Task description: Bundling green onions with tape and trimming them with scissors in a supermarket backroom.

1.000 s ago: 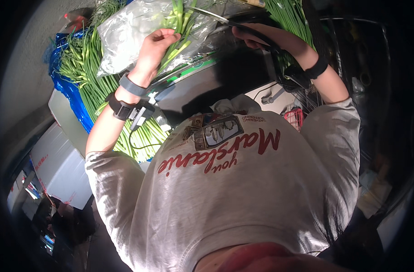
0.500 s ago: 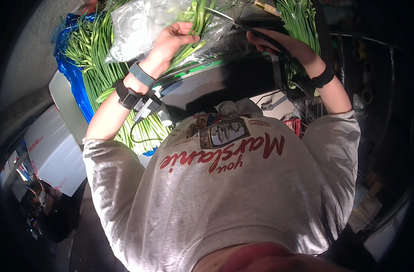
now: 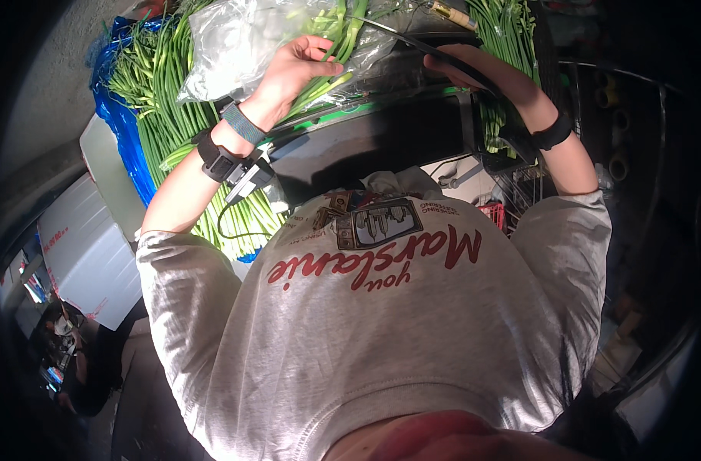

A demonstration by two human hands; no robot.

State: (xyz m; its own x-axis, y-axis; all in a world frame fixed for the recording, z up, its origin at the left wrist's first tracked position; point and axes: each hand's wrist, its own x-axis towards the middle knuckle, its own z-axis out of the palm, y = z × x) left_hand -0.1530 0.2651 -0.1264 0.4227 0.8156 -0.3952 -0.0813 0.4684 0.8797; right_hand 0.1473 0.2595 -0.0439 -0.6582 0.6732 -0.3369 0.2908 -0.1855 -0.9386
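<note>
My left hand (image 3: 300,67) is closed around a few garlic scapes (image 3: 352,34), which stand up past the thumb and fingertips. Their lower ends (image 3: 319,94) slant down beside the palm. From the right, a thin-bladed cutting tool with a black handle (image 3: 473,75) reaches across to them. Its blade (image 3: 385,29) appears to touch or cross the stems. My right hand (image 3: 462,65) grips this tool, though its fingers are partly in shadow. Whether it is a knife or scissors I cannot tell. Clear plastic (image 3: 235,50) lies behind my left hand.
A thick pile of garlic scapes (image 3: 162,84) rests on blue plastic (image 3: 124,146) at the left. More scapes (image 3: 508,34) lie at the far right. A green-edged dark surface (image 3: 358,107) is nearer me. White box panels (image 3: 89,246) stand at the lower left; a red basket (image 3: 492,215) sits below right.
My right hand has shifted slightly right and the blade has turned, now looking thinner and darker. My left hand stays nearly in place, still holding the scapes.
</note>
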